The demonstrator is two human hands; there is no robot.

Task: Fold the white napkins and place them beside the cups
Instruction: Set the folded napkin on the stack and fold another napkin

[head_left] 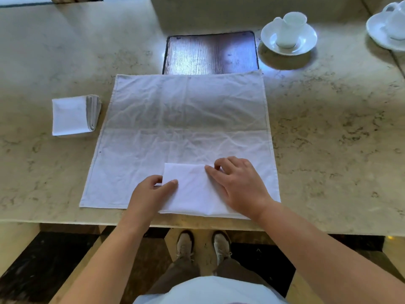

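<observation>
Both hands press the small folded napkin [192, 189] at the near table edge: left hand [151, 189] pinching its left edge, right hand [238, 185] flat on top. Uneven pressure could skew the layers; cups [289, 29] sit far right.

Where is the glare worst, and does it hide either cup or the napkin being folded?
Head view: bluish glare on the dark wooden inset and around the near cup and saucer, both still readable; the far-right cup is cropped by the frame; the folded napkin under both hands is evenly lit; wide-angle bending at the edges.
</observation>
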